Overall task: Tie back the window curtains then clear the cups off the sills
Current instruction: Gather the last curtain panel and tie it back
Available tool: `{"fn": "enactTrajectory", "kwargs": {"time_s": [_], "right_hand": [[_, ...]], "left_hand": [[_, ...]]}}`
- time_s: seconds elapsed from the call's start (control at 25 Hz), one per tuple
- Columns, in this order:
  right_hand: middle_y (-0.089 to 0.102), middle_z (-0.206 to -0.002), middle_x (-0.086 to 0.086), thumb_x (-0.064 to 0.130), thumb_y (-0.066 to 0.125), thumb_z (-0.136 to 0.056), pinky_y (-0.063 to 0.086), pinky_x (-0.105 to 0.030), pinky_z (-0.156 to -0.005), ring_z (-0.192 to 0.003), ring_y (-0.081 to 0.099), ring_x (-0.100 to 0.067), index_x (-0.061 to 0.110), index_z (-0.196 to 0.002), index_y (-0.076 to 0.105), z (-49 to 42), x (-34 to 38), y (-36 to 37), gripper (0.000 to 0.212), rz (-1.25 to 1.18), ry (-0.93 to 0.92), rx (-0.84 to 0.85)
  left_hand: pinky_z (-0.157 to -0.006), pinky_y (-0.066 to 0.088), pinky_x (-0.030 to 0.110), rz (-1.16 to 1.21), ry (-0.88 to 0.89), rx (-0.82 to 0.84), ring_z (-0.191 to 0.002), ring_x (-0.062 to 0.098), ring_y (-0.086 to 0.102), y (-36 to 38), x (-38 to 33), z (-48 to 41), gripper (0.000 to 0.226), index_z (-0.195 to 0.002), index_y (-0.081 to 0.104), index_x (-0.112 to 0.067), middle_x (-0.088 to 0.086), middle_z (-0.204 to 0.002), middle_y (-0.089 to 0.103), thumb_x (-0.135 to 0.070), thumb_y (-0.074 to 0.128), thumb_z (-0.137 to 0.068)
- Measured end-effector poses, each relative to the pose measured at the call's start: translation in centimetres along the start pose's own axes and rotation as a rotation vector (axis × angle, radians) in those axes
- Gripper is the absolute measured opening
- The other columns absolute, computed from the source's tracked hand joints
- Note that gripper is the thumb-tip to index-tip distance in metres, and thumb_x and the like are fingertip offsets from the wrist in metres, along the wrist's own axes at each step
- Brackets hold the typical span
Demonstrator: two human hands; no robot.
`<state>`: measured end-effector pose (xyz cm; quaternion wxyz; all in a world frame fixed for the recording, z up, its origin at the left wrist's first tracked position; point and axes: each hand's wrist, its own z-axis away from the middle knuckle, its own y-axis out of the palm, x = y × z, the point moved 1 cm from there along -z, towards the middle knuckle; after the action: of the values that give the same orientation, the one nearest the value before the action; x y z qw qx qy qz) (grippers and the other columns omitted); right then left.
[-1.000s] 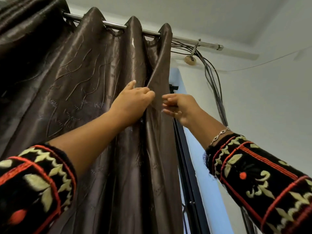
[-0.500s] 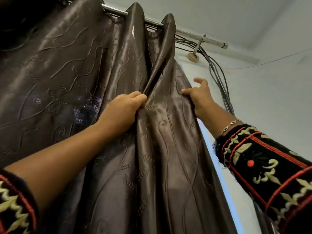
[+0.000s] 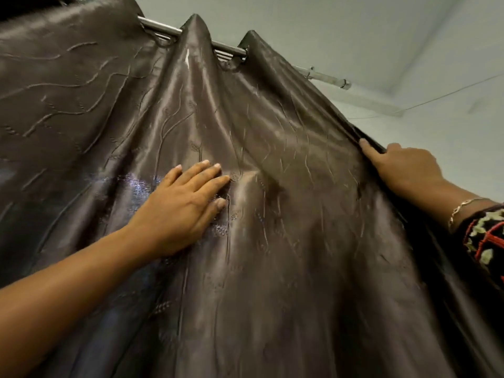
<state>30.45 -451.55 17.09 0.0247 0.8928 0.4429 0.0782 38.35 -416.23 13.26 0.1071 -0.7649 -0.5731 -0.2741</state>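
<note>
Brown curtain [image 3: 286,255] across most of the frame, hung from rod [image 3: 160,24] at top centre. Left hand [image 3: 182,211] flat against it, fingers straight, centre-left. Right hand [image 3: 403,170] at right, apparently pinching its edge.

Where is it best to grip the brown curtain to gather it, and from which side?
Probably the curtain at its free right edge, approached from the right: the edge hangs loose, so a grip can wrap around it, as the right hand does. The middle is spread flat; the left hand only presses there.
</note>
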Motion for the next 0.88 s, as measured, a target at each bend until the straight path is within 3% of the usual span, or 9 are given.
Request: {"fn": "enactTrajectory", "kwargs": {"time_s": [0.08, 0.16, 0.24, 0.32, 0.4, 0.56, 0.68, 0.76, 0.88], "right_hand": [[0.053, -0.11, -0.019, 0.021, 0.035, -0.098, 0.038, -0.034, -0.062, -0.081, 0.055, -0.032, 0.018, -0.147, 0.015, -1.3, -2.5, 2.2, 0.053, 0.068, 0.053, 0.079], [0.059, -0.115, -0.02, 0.023, 0.033, -0.1, 0.044, -0.036, -0.077, -0.099, 0.058, -0.036, 0.004, -0.13, 0.046, -2.5, -5.1, 4.5, 0.038, -0.061, 0.195, 0.21], [0.061, -0.121, -0.012, 0.017, 0.038, -0.096, 0.046, -0.036, -0.087, -0.11, 0.058, -0.031, 0.01, -0.119, 0.059, -3.3, -7.3, 7.1, 0.032, -0.042, 0.23, 0.355], [0.065, -0.11, -0.005, 0.028, 0.042, -0.089, 0.05, -0.035, -0.084, -0.099, 0.062, -0.025, 0.016, -0.113, 0.064, -4.9, -11.1, 11.9, 0.034, -0.107, 0.35, 0.423], [0.063, -0.081, -0.006, 0.052, 0.03, -0.067, 0.05, -0.036, -0.075, -0.069, 0.058, -0.024, 0.013, -0.099, 0.069, -9.4, -15.8, 21.0, 0.064, -0.35, 0.317, 0.404], [0.06, -0.098, -0.023, 0.03, 0.042, -0.089, 0.045, -0.036, -0.075, -0.082, 0.057, -0.036, 0.015, -0.126, 0.048, -3.5, -12.6, 17.9, 0.04, -0.812, 0.419, 0.228], [0.057, -0.095, -0.025, 0.023, 0.06, -0.086, 0.038, -0.036, -0.066, -0.084, 0.057, -0.04, 0.021, -0.143, 0.018, -0.3, -9.4, 11.6, 0.071, -1.217, 0.476, 0.162], [0.056, -0.095, -0.024, 0.027, 0.061, -0.087, 0.04, -0.037, -0.068, -0.086, 0.057, -0.04, 0.017, -0.143, 0.02, 1.0, -9.6, 11.2, 0.071, -1.24, 0.388, 0.147], [0.052, -0.076, -0.011, 0.034, 0.054, -0.092, 0.038, -0.027, -0.055, -0.056, 0.044, -0.023, 0.013, -0.13, 0.042, 1.8, -9.1, 9.5, 0.046, -1.55, 0.465, 0.339]], "left_hand": [[-0.109, 0.022, 0.044, -0.074, 0.014, -0.014, -0.137, 0.025, 0.031, 0.7, -0.8, -0.5, 0.084, -0.136, 0.045, -0.015, 0.007, -0.145, 0.04, -0.065, -0.003, -0.087], [-0.109, 0.017, 0.039, -0.104, 0.006, 0.008, -0.138, 0.022, 0.028, 0.9, -1.6, -1.3, 0.091, -0.138, 0.042, -0.018, 0.004, -0.147, 0.037, -0.069, -0.009, -0.083], [-0.111, 0.012, 0.034, -0.079, -0.016, 0.018, -0.141, 0.017, 0.023, 0.8, -3.0, -2.7, 0.098, -0.14, 0.038, -0.022, 0.0, -0.15, 0.032, -0.075, -0.014, -0.075], [-0.113, 0.012, 0.033, -0.068, -0.03, 0.028, -0.141, 0.014, 0.02, 1.0, -4.8, -4.5, 0.104, -0.14, 0.036, -0.024, -0.002, -0.151, 0.028, -0.078, -0.018, -0.069], [-0.113, 0.014, 0.032, -0.044, -0.045, 0.069, -0.14, 0.012, 0.021, 1.3, -6.7, -5.7, 0.107, -0.14, 0.035, -0.025, -0.003, -0.151, 0.028, -0.08, -0.018, -0.065], [-0.093, 0.029, 0.021, 0.088, -0.077, -0.021, -0.123, 0.018, 0.046, 1.2, -9.5, -6.9, 0.099, -0.128, 0.049, -0.019, 0.002, -0.136, 0.049, -0.082, -0.002, -0.07], [-0.086, 0.032, 0.023, 0.119, -0.133, -0.052, -0.116, 0.018, 0.05, 0.6, -10.8, -7.8, 0.082, -0.126, 0.049, -0.02, 0.0, -0.13, 0.052, -0.072, 0.012, -0.074], [-0.084, 0.034, 0.025, 0.147, -0.14, -0.095, -0.11, 0.015, 0.051, -0.1, -11.6, -8.4, 0.077, -0.125, 0.049, -0.02, -0.001, -0.125, 0.053, -0.068, 0.015, -0.076], [-0.08, 0.033, 0.026, 0.208, -0.182, -0.128, -0.099, 0.006, 0.047, -1.2, -12.9, -8.8, 0.075, -0.122, 0.05, -0.021, -0.003, -0.122, 0.053, -0.068, 0.016, -0.075]]}}
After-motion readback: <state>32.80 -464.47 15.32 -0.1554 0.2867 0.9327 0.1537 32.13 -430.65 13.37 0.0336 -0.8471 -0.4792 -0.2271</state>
